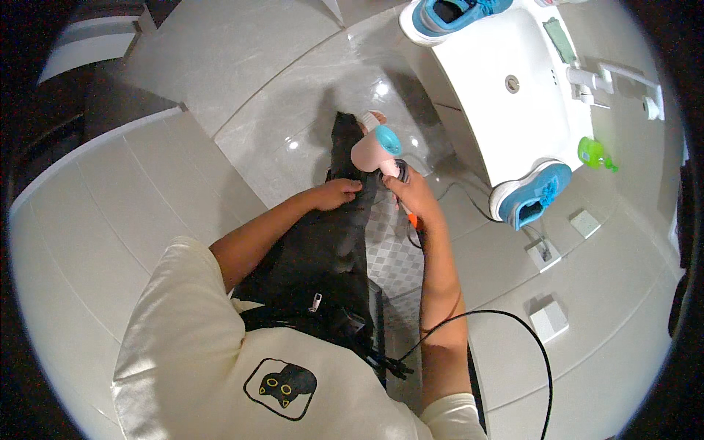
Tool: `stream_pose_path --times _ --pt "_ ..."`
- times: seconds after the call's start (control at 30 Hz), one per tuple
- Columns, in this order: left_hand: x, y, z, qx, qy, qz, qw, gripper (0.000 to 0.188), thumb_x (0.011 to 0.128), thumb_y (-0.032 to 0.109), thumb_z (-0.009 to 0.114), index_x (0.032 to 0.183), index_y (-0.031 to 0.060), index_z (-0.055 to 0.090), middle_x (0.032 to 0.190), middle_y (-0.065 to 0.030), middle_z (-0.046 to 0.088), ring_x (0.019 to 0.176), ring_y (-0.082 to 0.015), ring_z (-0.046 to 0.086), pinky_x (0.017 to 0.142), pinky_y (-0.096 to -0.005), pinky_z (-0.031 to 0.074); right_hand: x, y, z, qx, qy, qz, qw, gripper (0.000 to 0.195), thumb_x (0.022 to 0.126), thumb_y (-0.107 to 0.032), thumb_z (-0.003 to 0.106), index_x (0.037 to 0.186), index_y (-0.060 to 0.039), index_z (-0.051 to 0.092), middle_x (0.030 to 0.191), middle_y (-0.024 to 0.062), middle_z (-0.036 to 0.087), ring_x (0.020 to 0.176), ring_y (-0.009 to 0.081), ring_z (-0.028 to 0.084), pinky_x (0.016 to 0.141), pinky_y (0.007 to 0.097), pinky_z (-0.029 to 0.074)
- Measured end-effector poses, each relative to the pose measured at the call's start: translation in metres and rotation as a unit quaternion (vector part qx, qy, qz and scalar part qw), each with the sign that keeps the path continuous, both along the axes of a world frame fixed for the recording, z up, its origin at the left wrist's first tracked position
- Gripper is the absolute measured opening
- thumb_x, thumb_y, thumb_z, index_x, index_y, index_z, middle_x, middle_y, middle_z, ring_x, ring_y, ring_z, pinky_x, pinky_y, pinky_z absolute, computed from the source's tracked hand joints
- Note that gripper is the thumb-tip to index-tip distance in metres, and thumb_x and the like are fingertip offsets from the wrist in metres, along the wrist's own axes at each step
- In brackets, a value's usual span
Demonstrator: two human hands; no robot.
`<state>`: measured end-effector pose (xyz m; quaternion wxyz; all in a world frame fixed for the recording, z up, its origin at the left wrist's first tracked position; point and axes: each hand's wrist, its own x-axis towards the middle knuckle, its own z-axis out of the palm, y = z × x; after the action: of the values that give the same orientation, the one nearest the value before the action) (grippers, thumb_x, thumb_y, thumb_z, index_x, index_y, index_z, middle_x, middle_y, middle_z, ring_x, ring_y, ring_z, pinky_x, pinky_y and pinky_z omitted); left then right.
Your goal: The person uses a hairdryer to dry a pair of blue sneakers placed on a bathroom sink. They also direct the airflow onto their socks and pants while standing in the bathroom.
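My right hand (416,193) grips the handle of a pink hair dryer (367,152) with a turquoise ring at one end. Loops of dark cord are bunched around that handle, and an orange piece (413,221) shows below my palm. My left hand (334,194) hovers over my black trousers (308,242), its fingers curled; whether anything dark is pinched in it I cannot tell. One blue sneaker (542,193) rests on the near corner of the white washbasin (498,132). Another blue sneaker (456,15) sits at the basin's far corner, cut off by the picture's top.
A cord runs to a plug in the wall socket (544,254). By the tap (589,80) lies a green cloth or sponge (560,40). A green pump bottle (593,153) stands at the basin's edge. One black cable (522,319) loops past my right forearm.
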<state>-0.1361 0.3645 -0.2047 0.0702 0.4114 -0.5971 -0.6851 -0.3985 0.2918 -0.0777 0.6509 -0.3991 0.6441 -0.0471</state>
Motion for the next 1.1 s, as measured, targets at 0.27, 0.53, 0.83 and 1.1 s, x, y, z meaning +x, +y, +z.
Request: stream_pose_path --times 0.27,0.53,0.83,1.1 --pt "-0.024 -0.015 0.105 -0.22 -0.228 -0.207 0.926 0.036 0.079 0.007 0.063 0.113 -0.006 0.063 0.111 -0.0223 0.065 0.107 -0.0394 0.06 0.101 -0.0476 0.048 0.021 -0.043 0.003 0.045 -0.032 0.196 0.979 0.052 0.083 -0.045 0.065 0.097 0.0045 0.068 0.068 0.0167 0.069 0.058 0.0283 0.069 0.062 0.0423 0.055" --pt "-0.005 0.002 0.134 -0.31 -0.189 -0.24 0.9 0.048 0.089 0.015 0.054 0.13 -0.0083 0.059 0.13 -0.0309 0.061 0.117 -0.0423 0.061 0.1 -0.0488 0.051 0.048 -0.056 -0.034 0.045 -0.007 0.269 0.962 0.053 0.076 -0.048 0.066 0.069 0.0038 0.067 0.057 0.0165 0.064 0.05 0.0281 0.065 0.058 0.0409 0.055" --pt "-0.031 0.023 0.135 -0.367 -0.283 -0.238 0.854 0.048 0.091 0.019 0.052 0.127 -0.0114 0.059 0.132 -0.0377 0.058 0.113 -0.0452 0.065 0.102 -0.05 0.051 0.058 -0.056 -0.03 0.075 -0.011 0.281 0.957 0.052 0.073 -0.049 0.066 0.071 0.0036 0.067 0.059 0.0175 0.066 0.051 0.0295 0.066 0.057 0.041 0.054" --pt "-0.022 -0.021 0.118 -0.151 -0.25 -0.232 0.928 0.031 0.097 0.016 0.051 0.115 -0.0029 0.067 0.123 -0.0281 0.066 0.105 -0.0426 0.067 0.094 -0.0504 0.053 0.056 -0.07 -0.02 0.046 0.033 0.334 0.941 0.051 0.077 -0.046 0.068 0.089 0.0041 0.069 0.066 0.0191 0.067 0.058 0.0293 0.067 0.061 0.0398 0.052"
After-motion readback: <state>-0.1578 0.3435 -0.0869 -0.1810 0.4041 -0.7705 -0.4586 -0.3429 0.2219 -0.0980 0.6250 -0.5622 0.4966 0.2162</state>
